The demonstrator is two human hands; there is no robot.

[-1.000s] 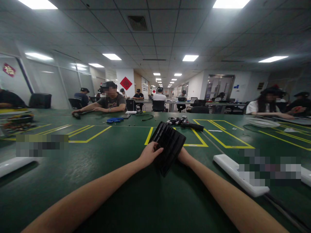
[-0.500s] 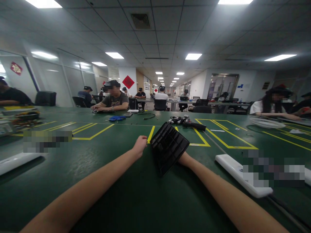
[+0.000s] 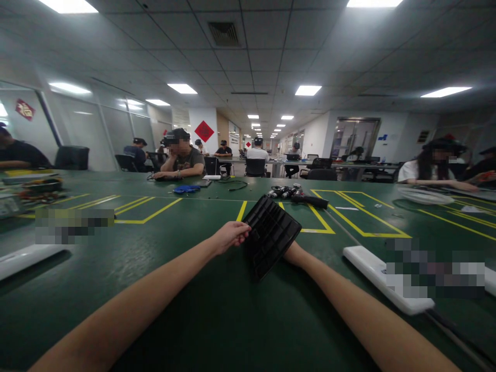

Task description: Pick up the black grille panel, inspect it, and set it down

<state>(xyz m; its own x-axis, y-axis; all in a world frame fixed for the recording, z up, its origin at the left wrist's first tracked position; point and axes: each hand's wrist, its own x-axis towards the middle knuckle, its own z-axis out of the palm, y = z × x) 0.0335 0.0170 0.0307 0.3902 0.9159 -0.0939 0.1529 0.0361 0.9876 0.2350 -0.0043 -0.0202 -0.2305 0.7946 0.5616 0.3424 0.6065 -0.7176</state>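
A black plastic tray with a grid of compartments [image 3: 273, 235] is tilted up above the green table, its divided side facing me. My right hand [image 3: 294, 254] grips it from behind at the lower right edge; most of the fingers are hidden by the tray. At the tray's left side, my left hand [image 3: 231, 236] has its thumb and fingertips pinched together in front of the compartments. Whatever is between those fingertips, if anything, is too small to make out.
Beyond the tray lies a bundle of black cables and metal parts [image 3: 287, 191]. A white power strip [image 3: 382, 276] is at my right, another white strip [image 3: 29, 258] at my left. Blue cloth-like item [image 3: 186, 189] lies farther back. A person [image 3: 184, 155] sits across the table.
My left hand has moved right and come up to the tray's compartments. The tray and my right hand have hardly moved. The person across has raised a hand to the head.
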